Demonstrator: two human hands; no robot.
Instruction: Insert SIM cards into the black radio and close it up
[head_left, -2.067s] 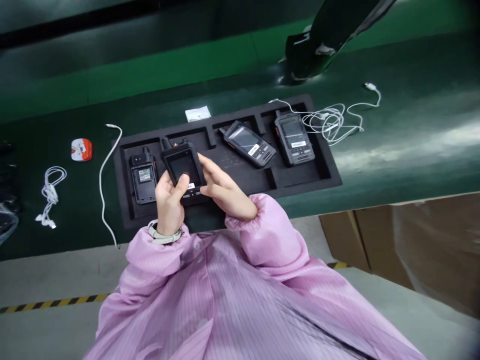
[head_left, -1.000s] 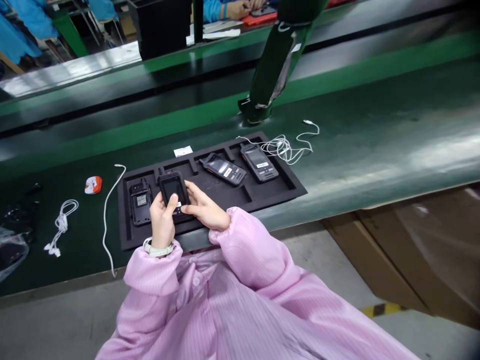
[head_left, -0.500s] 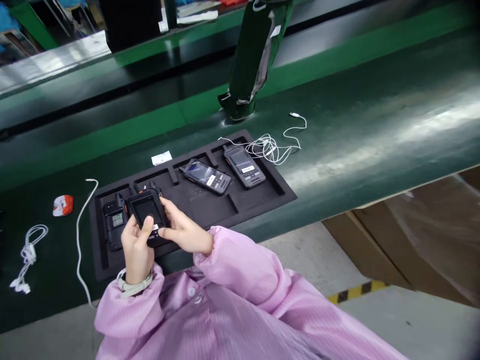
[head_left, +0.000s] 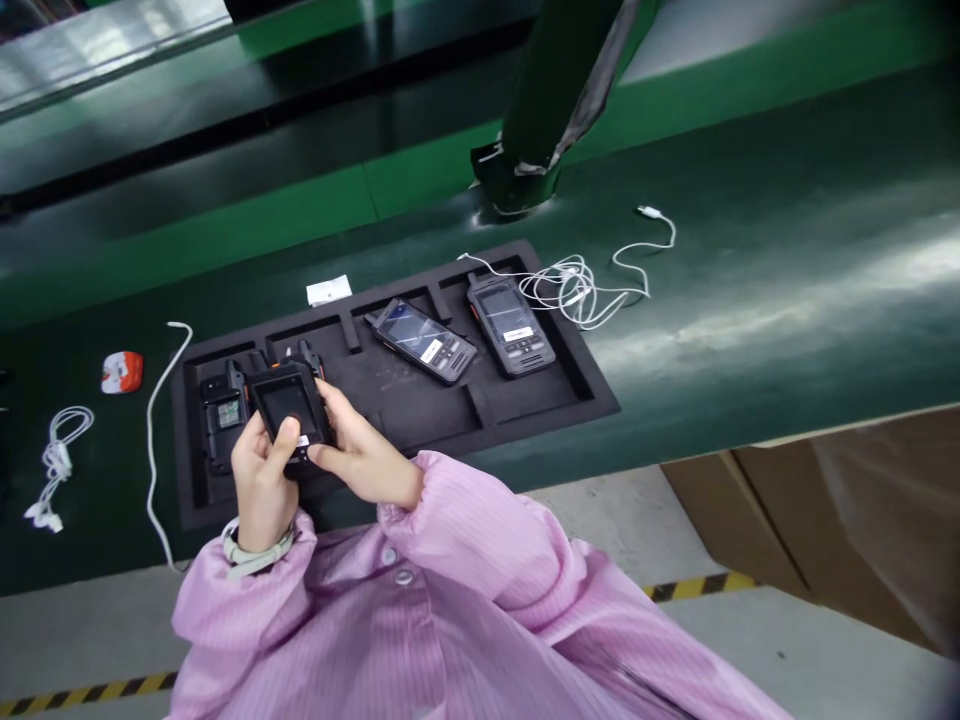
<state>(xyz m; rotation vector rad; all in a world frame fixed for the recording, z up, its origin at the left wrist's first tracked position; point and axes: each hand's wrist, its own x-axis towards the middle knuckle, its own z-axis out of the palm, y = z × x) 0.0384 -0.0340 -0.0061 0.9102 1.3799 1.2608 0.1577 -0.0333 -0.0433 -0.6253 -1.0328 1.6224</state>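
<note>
Both hands hold a black handheld device (head_left: 289, 408) with a dark screen over a black foam tray (head_left: 420, 405). My left hand (head_left: 259, 480) grips its lower left side, thumb pressed on the screen. My right hand (head_left: 360, 455) wraps its right edge, fingers closed along it. In the tray's left slot lies a device with its back open (head_left: 220, 420). Two more devices lie screen up further right, one tilted (head_left: 424, 341) and one straight (head_left: 511, 325).
The tray sits on a dark green conveyor belt (head_left: 750, 280). White cables lie coiled at right (head_left: 577, 285), strung at left (head_left: 154, 420) and bundled at far left (head_left: 52, 460). An orange-white item (head_left: 122, 371), a white slip (head_left: 328, 290), a green post (head_left: 547, 110) and brown cartons (head_left: 847, 510) are nearby.
The camera view swung up, then back down and right. Both hands kept hold of the device above the tray; the left thumb shifted slightly on the screen.
</note>
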